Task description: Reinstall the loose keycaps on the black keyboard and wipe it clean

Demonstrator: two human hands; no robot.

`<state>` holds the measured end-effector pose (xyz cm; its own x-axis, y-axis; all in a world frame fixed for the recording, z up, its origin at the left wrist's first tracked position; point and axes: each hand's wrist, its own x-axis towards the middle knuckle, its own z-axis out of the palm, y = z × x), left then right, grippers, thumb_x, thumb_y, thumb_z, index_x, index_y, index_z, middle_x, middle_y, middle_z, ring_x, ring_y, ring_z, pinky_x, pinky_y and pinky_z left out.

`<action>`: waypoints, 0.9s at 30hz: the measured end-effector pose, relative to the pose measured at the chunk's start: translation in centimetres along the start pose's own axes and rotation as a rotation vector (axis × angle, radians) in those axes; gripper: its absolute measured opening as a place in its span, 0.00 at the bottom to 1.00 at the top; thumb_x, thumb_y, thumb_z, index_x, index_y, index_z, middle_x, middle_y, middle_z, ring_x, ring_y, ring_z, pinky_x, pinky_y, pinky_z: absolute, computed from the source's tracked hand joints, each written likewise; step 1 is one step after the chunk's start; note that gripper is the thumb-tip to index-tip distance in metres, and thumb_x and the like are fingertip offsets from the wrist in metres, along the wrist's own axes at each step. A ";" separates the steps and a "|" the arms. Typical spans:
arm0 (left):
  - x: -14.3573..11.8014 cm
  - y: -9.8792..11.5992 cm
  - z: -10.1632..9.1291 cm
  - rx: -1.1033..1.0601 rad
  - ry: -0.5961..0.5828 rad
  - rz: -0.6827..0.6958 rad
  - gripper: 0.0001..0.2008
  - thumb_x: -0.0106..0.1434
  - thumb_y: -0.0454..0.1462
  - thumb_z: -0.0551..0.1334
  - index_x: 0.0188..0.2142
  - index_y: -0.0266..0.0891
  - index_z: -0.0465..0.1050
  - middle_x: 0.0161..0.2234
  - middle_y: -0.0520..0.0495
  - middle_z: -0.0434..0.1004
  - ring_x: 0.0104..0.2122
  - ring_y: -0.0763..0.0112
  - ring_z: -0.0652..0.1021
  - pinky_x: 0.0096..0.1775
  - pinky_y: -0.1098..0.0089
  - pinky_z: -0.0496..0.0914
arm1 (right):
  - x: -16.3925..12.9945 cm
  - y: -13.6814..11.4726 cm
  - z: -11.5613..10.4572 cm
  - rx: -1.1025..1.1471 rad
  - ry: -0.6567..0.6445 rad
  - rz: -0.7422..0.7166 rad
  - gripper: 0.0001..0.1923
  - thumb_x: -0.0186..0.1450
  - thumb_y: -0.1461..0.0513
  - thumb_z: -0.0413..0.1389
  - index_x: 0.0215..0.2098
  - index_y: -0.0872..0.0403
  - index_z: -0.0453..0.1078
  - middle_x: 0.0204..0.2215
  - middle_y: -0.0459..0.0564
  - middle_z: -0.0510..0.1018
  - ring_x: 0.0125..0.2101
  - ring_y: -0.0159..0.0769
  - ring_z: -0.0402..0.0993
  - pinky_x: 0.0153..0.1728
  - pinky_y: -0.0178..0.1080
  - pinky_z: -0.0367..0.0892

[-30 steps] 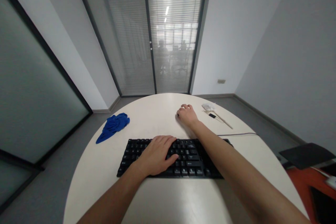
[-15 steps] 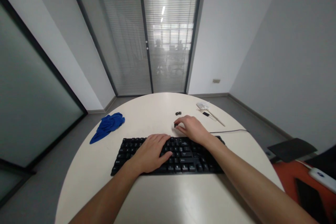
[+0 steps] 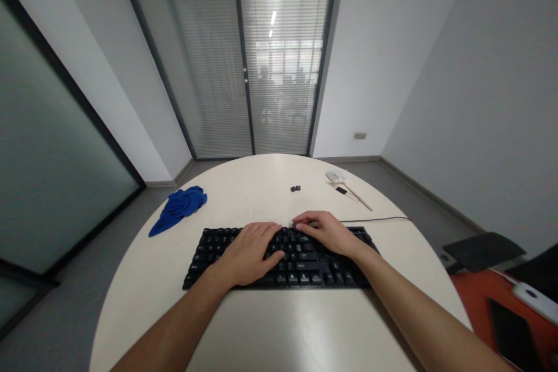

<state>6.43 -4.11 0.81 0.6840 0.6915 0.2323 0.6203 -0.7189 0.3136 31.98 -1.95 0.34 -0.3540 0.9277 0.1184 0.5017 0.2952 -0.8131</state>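
A black keyboard (image 3: 305,267) lies across the pale round table, its near edge towards me. My left hand (image 3: 250,253) rests flat on its left-middle keys, fingers stretched out and thumb apart. At the keyboard's far edge, my right hand (image 3: 326,232) pinches a small black keycap (image 3: 294,224) between thumb and fingertips. That keycap is partly hidden by the fingers, and I cannot tell whether it touches the board. Beyond the right hand, a couple of loose black keycaps (image 3: 295,189) sit on the table.
A crumpled blue cloth (image 3: 181,207) lies at the table's left. At the far right are a brush (image 3: 355,193) with a wooden handle and a small black-ended tool (image 3: 341,190). The keyboard cable (image 3: 375,220) runs rightward. An orange chair (image 3: 475,296) stands beside the table.
My right hand has come back towards me with the keycap, from the table beyond the keyboard to the keyboard's far edge. The left hand has stayed in place.
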 end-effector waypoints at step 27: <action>-0.1 0.0 0.1 0.023 -0.009 -0.004 0.25 0.70 0.46 0.57 0.64 0.43 0.59 0.60 0.43 0.68 0.58 0.56 0.69 0.61 0.53 0.62 | -0.2 -1.2 0.6 -0.311 0.010 -0.130 0.10 0.67 0.57 0.58 0.41 0.50 0.80 0.41 0.48 0.84 0.43 0.42 0.79 0.48 0.40 0.69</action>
<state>6.38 -4.22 0.69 0.6850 0.6939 0.2222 0.6319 -0.7176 0.2929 30.97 -2.58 0.97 -0.4238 0.8795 0.2164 0.6701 0.4652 -0.5785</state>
